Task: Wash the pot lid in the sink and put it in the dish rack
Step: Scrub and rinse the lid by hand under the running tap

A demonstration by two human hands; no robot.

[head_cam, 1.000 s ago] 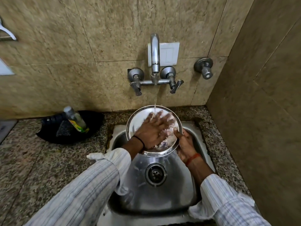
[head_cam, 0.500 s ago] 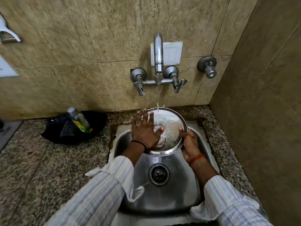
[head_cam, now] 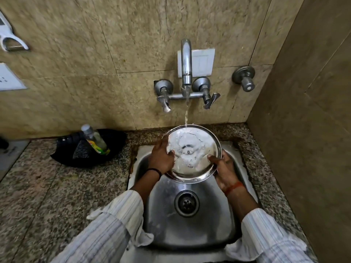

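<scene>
A round steel pot lid [head_cam: 192,151] is held tilted over the steel sink [head_cam: 214,217], its wet inner face toward me, with foam on it. Water from the wall tap [head_cam: 186,63] falls on its upper rim. My left hand [head_cam: 160,158] grips the lid's left edge, thumb on the inner face. My right hand [head_cam: 224,168] grips the lower right edge, thumb over the rim. No dish rack is in view.
A black tray [head_cam: 62,158] on the granite counter at the left holds a dish-soap bottle [head_cam: 96,139] and a scrub pad. A tiled wall stands close on the right. The sink drain [head_cam: 187,203] lies below the lid. A second valve [head_cam: 244,78] juts from the back wall.
My left hand slid off the lid's inner face, where it was rubbing, to the left rim. The lid's face now shows, rinsed by the stream. My right hand stayed on the right edge.
</scene>
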